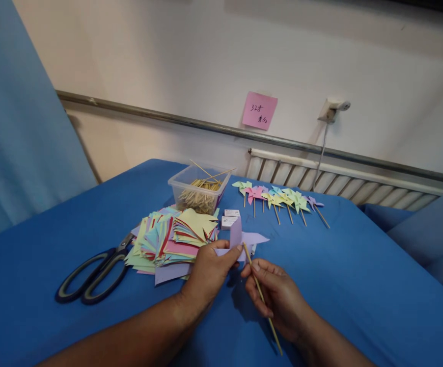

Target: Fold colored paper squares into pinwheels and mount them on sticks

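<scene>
Open blue cloth is seen to the right of the hands and in front of them toward the near edge. The left side is blocked by a heap of coloured paper squares and large black-handled scissors, which lie touching the heap. Further back, the way is barred by a clear plastic box of wooden sticks, two small white boxes and a row of finished paper pinwheels. A bare strip of cloth is left between pinwheels and wall.

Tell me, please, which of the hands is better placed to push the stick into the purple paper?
Probably right: the right hand grips the stick, tip at the purple paper pinched by the left hand.
</scene>
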The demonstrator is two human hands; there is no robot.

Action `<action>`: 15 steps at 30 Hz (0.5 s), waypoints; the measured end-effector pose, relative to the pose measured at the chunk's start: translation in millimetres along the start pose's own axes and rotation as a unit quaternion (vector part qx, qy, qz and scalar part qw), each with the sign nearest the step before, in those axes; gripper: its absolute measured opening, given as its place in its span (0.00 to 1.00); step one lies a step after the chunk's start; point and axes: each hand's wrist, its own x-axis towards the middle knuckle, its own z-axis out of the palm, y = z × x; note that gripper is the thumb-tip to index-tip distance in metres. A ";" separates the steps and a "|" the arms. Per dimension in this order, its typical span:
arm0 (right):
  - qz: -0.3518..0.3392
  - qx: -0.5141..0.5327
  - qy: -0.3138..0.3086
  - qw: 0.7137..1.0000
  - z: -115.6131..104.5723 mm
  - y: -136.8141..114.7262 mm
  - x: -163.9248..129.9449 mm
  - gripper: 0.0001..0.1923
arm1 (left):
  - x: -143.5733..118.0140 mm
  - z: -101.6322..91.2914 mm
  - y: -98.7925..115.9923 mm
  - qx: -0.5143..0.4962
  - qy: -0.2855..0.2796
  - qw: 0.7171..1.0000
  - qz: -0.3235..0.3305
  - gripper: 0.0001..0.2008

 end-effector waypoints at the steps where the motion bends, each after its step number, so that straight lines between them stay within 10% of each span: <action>1: 0.000 -0.001 0.001 1.000 0.4 -0.1 -0.1 0.15 | 0.0 0.0 0.2 0.001 0.000 1.000 0.000 0.17; 15: 0.005 -0.022 0.014 1.000 -0.4 -0.2 -1.3 0.15 | -0.3 0.8 2.6 0.010 0.015 1.000 0.004 0.16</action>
